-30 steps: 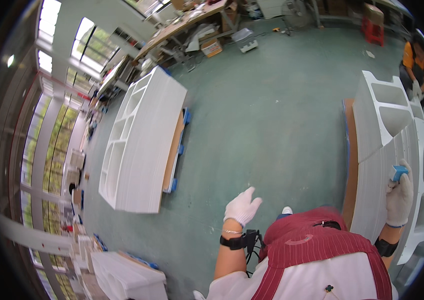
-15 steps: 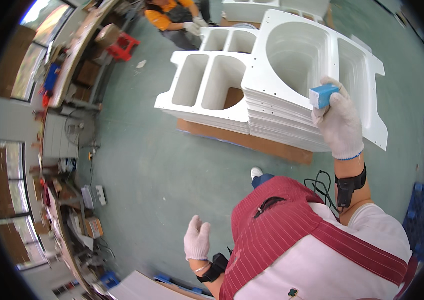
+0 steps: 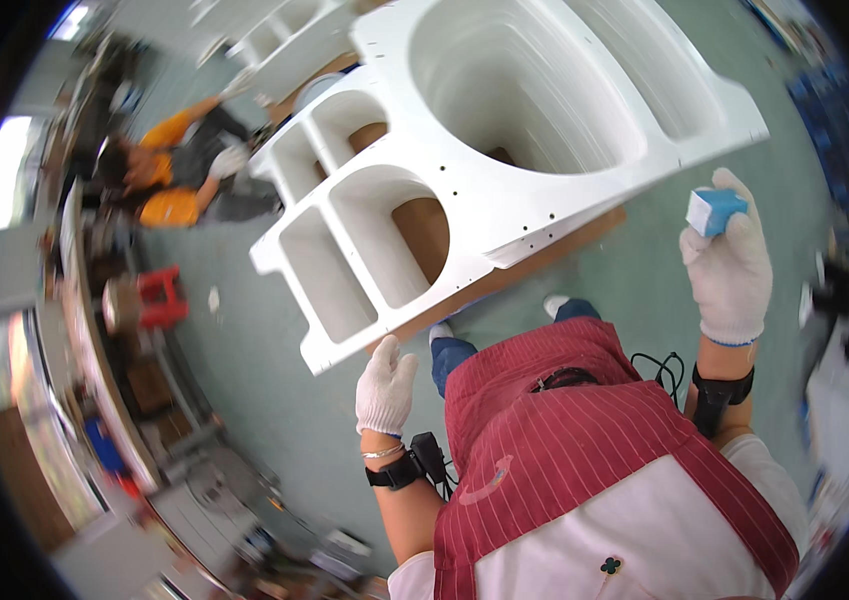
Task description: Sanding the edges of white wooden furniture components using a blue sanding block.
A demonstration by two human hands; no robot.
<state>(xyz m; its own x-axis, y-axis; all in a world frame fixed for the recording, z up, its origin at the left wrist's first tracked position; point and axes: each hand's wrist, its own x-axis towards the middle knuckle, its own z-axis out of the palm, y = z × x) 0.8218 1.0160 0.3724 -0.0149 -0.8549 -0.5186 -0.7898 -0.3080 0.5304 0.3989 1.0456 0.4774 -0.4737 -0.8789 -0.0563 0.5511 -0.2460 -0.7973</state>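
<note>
blue block (image 3: 716, 212): held up, just right of the stacked white panels (image 3: 479, 205) | right hand (image 3: 729, 265): grip clamped on block | left hand (image 3: 384, 388): grip apart, near panels' corner, contact unclear | co-worker (image 3: 206, 152): beyond panels, left

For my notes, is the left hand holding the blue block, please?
No, the right hand grips the blue block, while the left hand looks empty.

Brown board (image 3: 582, 234): white panels (image 3: 489, 205). Green floor (image 3: 279, 435): red stool (image 3: 163, 299).
</note>
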